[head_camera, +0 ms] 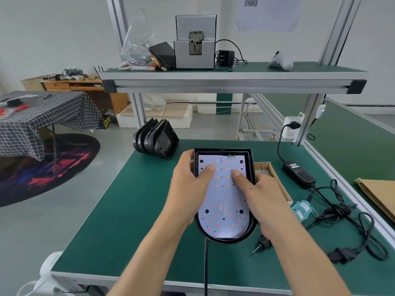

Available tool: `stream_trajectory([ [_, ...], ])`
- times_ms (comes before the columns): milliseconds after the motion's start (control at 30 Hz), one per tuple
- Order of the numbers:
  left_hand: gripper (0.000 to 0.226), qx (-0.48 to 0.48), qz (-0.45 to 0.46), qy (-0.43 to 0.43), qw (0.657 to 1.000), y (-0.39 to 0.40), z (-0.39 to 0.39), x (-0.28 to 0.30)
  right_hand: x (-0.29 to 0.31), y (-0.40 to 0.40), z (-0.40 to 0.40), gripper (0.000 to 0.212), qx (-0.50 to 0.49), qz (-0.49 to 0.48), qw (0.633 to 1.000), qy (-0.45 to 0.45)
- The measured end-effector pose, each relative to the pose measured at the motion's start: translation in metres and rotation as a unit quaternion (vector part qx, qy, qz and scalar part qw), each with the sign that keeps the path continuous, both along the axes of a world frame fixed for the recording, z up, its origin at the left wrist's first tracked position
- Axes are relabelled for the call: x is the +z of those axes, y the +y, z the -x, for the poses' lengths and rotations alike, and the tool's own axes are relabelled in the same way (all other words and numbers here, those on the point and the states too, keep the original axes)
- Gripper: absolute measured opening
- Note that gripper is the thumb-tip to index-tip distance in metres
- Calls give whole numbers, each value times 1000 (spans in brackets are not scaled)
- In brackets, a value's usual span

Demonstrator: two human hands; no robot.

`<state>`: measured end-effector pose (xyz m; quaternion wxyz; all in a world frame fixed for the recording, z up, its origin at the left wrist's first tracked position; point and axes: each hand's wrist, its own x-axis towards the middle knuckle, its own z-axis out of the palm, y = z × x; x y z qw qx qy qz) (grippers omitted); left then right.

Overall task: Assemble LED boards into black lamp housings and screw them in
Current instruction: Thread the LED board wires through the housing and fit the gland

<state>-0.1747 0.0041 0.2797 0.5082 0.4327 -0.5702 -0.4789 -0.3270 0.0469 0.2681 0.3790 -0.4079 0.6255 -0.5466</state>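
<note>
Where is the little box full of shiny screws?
In the head view, the box of screws sits on the green table, right of the black lamp housing, just beyond the right hand.

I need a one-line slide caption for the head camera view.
Both hands, left hand and right hand, press LED board into black housing.

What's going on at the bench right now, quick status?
Left hand and right hand grip the black lamp housing, thumbs pressing the LED board inside. No screws in yet. Screwdriver lies beside, untouched.
</note>
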Motion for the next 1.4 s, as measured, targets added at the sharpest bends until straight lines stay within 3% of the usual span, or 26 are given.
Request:
stream_trajectory([
  [400, 26, -4, 10, 12, 1000, 4, -6, -7, -1, 4, -2, 46, -14, 21, 998, 66],
  [833, 22, 23, 59, 13, 998, 11, -5, -10, 9, 8, -1, 61, -33, 40, 974, 222],
  [1167, 21, 3, 56, 38, 998, 15, -6, -10, 10, 10, -1, 60, -42, 59, 967, 244],
  [1400, 19, 1, 66, 55, 996, 19, -6, -12, 3, 10, 2, 60, -37, 77, 978, 191],
])
